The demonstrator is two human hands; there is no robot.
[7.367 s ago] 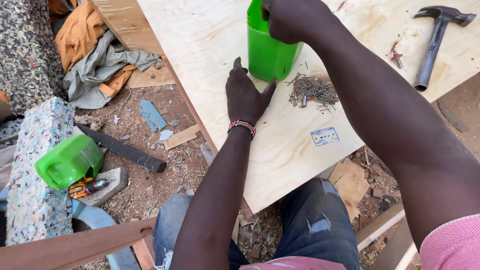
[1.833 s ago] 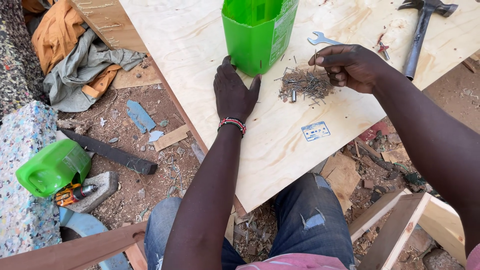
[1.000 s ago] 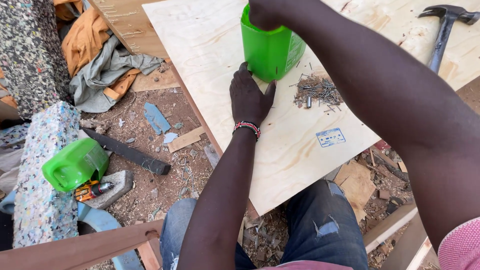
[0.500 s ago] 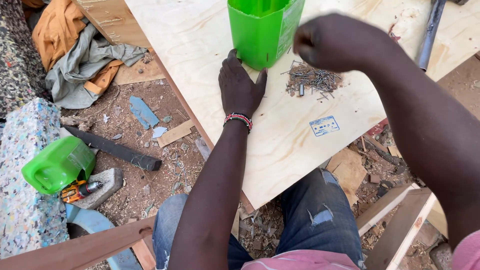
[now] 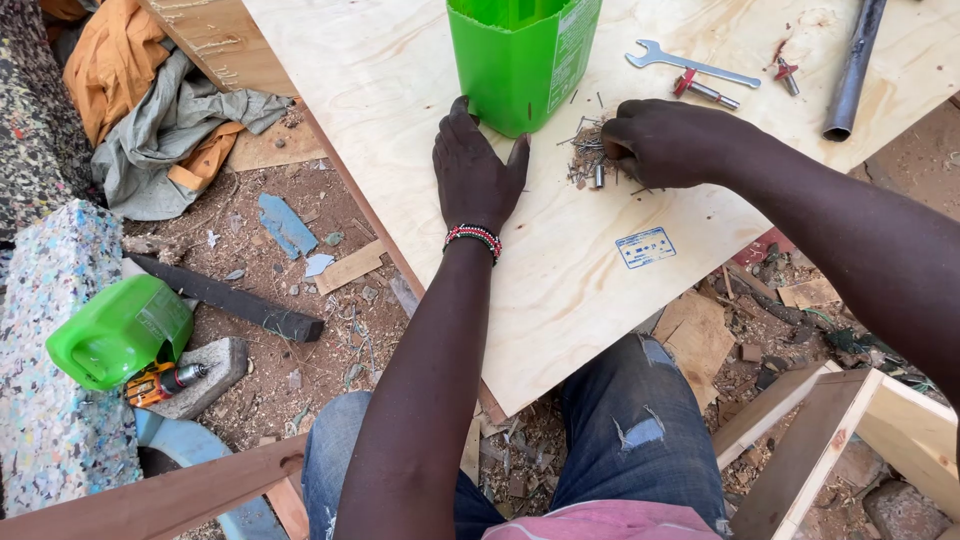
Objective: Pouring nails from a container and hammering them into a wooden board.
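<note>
The right hand [image 5: 668, 142] curls its fingers closed over the pile of nails [image 5: 590, 160], small, stiff, sharp and best pinched mid-shaft, while the left hand [image 5: 477, 172] lies flat and open, fingertips touching the green container [image 5: 520, 60].

Single head-worn view, looking steeply down from close above, plywood sheet [image 5: 560, 260] ahead, littered ground to the left.

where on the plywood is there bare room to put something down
Bare: the plywood sheet around the blue stamp, and left of the green container. Crowded: the nail pile under the right hand, and by the spanner.
</note>
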